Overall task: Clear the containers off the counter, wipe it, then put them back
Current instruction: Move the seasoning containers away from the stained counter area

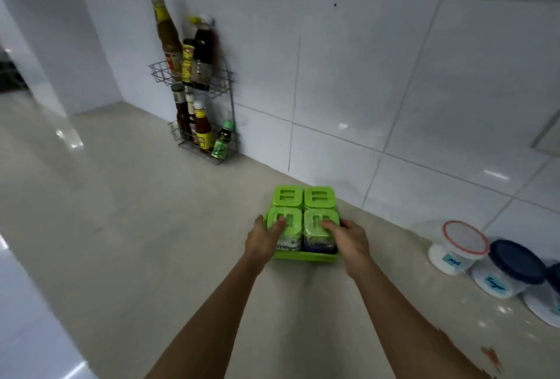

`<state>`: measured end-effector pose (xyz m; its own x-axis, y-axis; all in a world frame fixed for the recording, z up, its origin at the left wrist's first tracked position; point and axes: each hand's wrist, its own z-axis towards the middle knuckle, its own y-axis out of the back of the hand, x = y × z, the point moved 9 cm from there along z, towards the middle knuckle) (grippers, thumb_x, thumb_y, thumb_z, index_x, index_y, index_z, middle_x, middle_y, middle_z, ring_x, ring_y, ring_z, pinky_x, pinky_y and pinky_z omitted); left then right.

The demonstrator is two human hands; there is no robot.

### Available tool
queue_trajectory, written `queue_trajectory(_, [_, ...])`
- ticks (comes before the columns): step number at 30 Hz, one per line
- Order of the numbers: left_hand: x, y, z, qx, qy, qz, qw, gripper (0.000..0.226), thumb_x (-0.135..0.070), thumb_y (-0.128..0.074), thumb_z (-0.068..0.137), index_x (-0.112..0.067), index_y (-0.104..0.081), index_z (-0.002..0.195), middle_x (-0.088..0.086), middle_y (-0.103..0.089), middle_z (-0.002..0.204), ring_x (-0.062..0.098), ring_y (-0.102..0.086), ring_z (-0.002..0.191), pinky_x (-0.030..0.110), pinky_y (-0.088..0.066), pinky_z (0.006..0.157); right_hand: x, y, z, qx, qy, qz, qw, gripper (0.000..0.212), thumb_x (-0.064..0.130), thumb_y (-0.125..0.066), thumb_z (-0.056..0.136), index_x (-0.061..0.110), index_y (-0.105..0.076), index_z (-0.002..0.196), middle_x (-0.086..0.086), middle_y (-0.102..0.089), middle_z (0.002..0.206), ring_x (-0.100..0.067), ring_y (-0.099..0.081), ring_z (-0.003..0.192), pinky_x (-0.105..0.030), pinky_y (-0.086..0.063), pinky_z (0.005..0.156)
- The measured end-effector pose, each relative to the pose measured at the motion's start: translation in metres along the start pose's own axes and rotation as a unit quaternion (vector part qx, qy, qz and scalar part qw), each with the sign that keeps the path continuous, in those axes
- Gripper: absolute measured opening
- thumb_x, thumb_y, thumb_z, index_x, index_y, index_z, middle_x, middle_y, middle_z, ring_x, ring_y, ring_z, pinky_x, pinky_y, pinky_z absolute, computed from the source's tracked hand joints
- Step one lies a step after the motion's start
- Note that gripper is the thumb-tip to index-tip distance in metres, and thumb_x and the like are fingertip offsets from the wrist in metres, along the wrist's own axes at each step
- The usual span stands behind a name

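Observation:
A green tray [303, 256] with several green-lidded condiment jars [318, 197] stands on the beige counter [151, 227], close to the tiled wall. My left hand [265, 237] grips the tray's left side, its thumb over the near-left lid. My right hand [348, 239] grips the right side, thumb on the near-right lid. The near-left jar carries a label reading vinegar. At the right stand labelled round containers: one with a red-rimmed lid [460, 247] and one with a dark blue lid [512, 269].
A two-tier wire rack [225, 100] full of sauce bottles stands against the wall at the back left. Another white container [545, 306] is cut off by the right edge. Orange stains [491, 357] mark the counter at the lower right.

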<state>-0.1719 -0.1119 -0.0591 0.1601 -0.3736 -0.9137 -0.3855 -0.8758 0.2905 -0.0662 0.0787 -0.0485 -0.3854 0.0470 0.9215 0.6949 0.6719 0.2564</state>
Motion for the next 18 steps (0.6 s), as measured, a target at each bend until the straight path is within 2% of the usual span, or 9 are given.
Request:
queue_trajectory(2, [0.019,0.049,0.001,-0.046,-0.001,0.0,0.999,0.089,-0.074,-0.05,0.066,-0.016,-0.041,0.134,0.01,-0.055,0.129,0.031,-0.052,0.117,0.046,-0.044,0.099,0.007,-0.048,-0.012,0.04,0.007,0.001,0.999,0.056,0.052,-0.07,0.047,0.018,-0.072,0.091,-0.004,-0.074,0.091,-0.026,-0.068,0.085,-0.043,-0.055,0.083])
queue_trajectory(3, [0.028,0.073,0.0,-0.065,-0.003,-0.001,0.998,0.086,-0.075,-0.049,0.063,-0.018,-0.047,0.128,0.009,-0.059,0.123,0.031,-0.055,0.113,0.046,-0.045,0.097,0.009,-0.072,-0.021,0.062,0.007,0.002,0.998,0.054,0.053,-0.069,0.044,0.019,-0.072,0.087,-0.003,-0.074,0.088,-0.025,-0.068,0.084,-0.042,-0.055,0.082])
queue_trajectory(5, [0.052,0.116,0.002,-0.103,0.0,0.0,0.995,0.085,-0.081,-0.048,0.06,-0.02,-0.053,0.119,0.008,-0.064,0.115,0.03,-0.059,0.106,0.047,-0.048,0.093,0.012,-0.113,-0.039,0.1,0.012,0.001,0.995,0.041,0.048,-0.073,0.051,0.021,-0.071,0.082,-0.002,-0.074,0.085,-0.023,-0.069,0.083,-0.04,-0.056,0.081])
queue_trajectory(7, [0.079,0.155,0.002,-0.137,0.006,0.008,0.991,0.094,-0.089,-0.044,0.055,-0.021,-0.052,0.12,0.009,-0.065,0.114,0.03,-0.06,0.105,0.048,-0.049,0.092,0.016,-0.147,-0.057,0.128,0.022,-0.009,0.991,0.031,0.038,-0.076,0.062,0.019,-0.072,0.086,-0.002,-0.074,0.086,-0.022,-0.068,0.084,-0.038,-0.055,0.081])
queue_trajectory(10, [0.116,0.194,0.002,-0.168,0.015,0.007,0.986,0.104,-0.094,-0.04,0.051,-0.022,-0.048,0.126,0.008,-0.064,0.117,0.03,-0.06,0.108,0.05,-0.048,0.094,0.016,-0.184,-0.077,0.155,0.028,-0.02,0.987,0.026,0.033,-0.075,0.066,0.018,-0.072,0.088,-0.003,-0.074,0.089,-0.022,-0.068,0.085,-0.036,-0.054,0.08])
queue_trajectory(18, [0.151,0.229,-0.023,-0.191,0.045,-0.013,0.98,0.106,-0.093,-0.043,0.053,-0.023,-0.041,0.134,0.01,-0.057,0.129,0.032,-0.056,0.114,0.052,-0.046,0.096,0.005,-0.227,-0.099,0.181,0.03,-0.065,0.981,0.038,0.034,-0.074,0.069,0.015,-0.071,0.102,-0.004,-0.072,0.097,-0.022,-0.066,0.091,-0.031,-0.052,0.081])
